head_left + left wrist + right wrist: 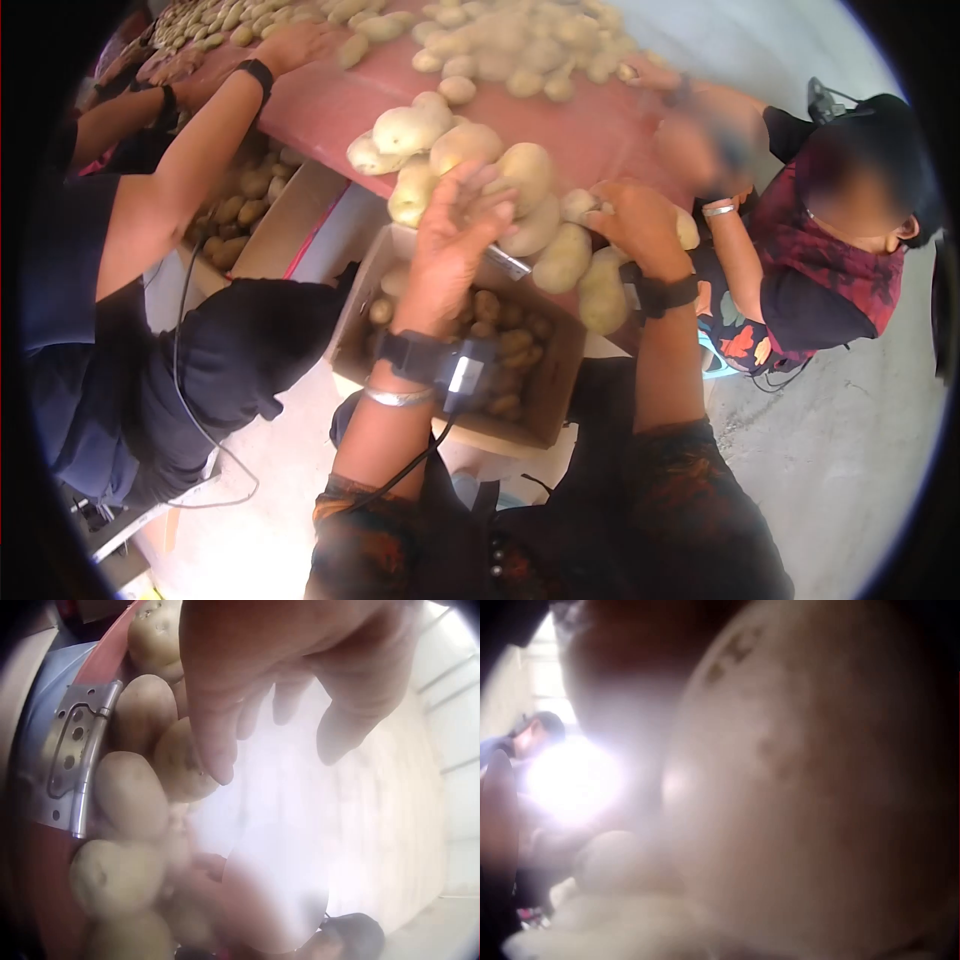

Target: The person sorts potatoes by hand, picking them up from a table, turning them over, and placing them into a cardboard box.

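Large pale potatoes (525,175) lie along the near edge of a red table (330,105). My left hand (455,235) hovers at them, palm partly turned up and fingers loosely bent. In the left wrist view, the left hand (300,660) has a gap between thumb and fingers with nothing in it; one fingertip overlaps a potato (180,761). My right hand (645,225) has curled fingers around a small pale potato (577,206) at the right of the row. A big blurred potato (817,787) fills much of the right wrist view, hiding most of the grip.
A cardboard box (565,385) with small potatoes stands below the table edge, by a metal hinge (507,262). Another box (270,225) is at left. Potato heaps (520,45) cover the far table. People work at left and right, their arms over the table.
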### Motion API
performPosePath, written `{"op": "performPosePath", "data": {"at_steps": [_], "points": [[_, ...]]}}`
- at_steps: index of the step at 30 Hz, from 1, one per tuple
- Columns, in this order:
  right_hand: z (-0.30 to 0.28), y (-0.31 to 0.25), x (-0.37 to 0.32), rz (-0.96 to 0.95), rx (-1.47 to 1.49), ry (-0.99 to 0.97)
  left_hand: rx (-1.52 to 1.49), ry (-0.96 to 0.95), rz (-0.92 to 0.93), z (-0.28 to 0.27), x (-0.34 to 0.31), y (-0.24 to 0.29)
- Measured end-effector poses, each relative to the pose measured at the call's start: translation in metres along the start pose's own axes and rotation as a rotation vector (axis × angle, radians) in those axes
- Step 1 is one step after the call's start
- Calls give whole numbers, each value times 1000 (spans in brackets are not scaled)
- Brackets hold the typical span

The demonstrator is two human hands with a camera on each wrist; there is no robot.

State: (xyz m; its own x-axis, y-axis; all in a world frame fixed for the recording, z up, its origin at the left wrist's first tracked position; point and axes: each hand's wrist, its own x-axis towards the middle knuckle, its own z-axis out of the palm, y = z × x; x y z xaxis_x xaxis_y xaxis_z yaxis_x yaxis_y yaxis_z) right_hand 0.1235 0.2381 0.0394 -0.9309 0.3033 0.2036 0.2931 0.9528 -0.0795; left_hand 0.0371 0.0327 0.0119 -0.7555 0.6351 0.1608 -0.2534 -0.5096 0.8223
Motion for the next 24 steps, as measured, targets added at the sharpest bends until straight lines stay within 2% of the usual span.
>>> {"op": "performPosePath", "data": {"at_steps": [2,4,6,7,9,11,13,14,16,17,18,20,22,24], "points": [[-17,-20,5,221,-198,-289,108,19,-9,-8,2,2],[-3,1,-5,48,-18,48,70,63,-24,-6,1,9],[-14,-3,-9,73,149,105,-45,22,-14,-12,1,12],[-15,-7,-10,88,134,112,-56,3,-17,-13,-1,11],[-16,-12,-12,-68,504,322,34,-73,-115,-9,-5,6],[-12,-33,-8,-211,701,470,63,-144,-188,0,-9,2],[-17,-60,-10,-217,771,457,52,-241,-316,7,-12,-1],[-22,-71,-12,-209,766,461,52,-250,-320,11,-13,-2],[-27,-86,-15,-166,966,391,-215,-210,-377,16,-16,-5],[-19,-87,-12,-184,972,476,-210,-207,-387,18,-16,-5],[-18,-85,-10,-175,982,472,-200,-216,-370,21,-12,-5],[-12,-87,-12,-8,1041,537,-164,-166,-348,20,-14,-3],[-23,-77,-13,216,1649,238,-218,-246,-351,8,-13,-13],[-19,-65,-8,235,1890,157,-449,-284,-330,3,-8,-15]]}}
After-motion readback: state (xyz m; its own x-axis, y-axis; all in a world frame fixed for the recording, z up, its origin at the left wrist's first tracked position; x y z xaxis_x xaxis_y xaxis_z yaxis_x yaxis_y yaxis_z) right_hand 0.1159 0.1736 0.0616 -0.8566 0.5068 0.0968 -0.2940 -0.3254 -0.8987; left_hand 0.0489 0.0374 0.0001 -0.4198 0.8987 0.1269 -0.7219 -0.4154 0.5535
